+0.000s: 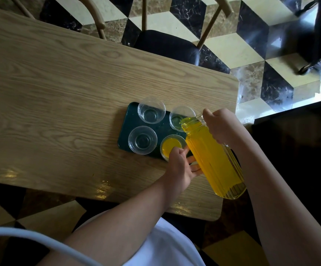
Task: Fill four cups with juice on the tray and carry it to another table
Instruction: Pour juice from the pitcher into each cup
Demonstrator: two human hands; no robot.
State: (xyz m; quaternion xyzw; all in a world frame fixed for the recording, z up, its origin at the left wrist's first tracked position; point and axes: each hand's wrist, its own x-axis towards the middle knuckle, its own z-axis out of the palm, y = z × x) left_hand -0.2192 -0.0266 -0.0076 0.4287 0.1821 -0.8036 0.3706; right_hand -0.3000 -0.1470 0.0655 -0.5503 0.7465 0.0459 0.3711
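A dark green tray (131, 120) lies on the wooden table (59, 93) with several clear plastic cups on it. The near right cup (170, 145) holds yellow juice. The far left cup (151, 112) and the near left cup (142, 140) look empty. A ribbed glass pitcher (213, 160) full of yellow juice is tilted with its mouth over the far right cup (180, 117). My right hand (221, 125) grips the pitcher near its neck. My left hand (182, 167) steadies the pitcher's underside, with fingers beside the filled cup.
A chair with a dark seat (167, 46) stands beyond the table's far edge. The table's right edge (236, 96) is close to the tray. The floor is patterned tile, with dark furniture (299, 150) to the right.
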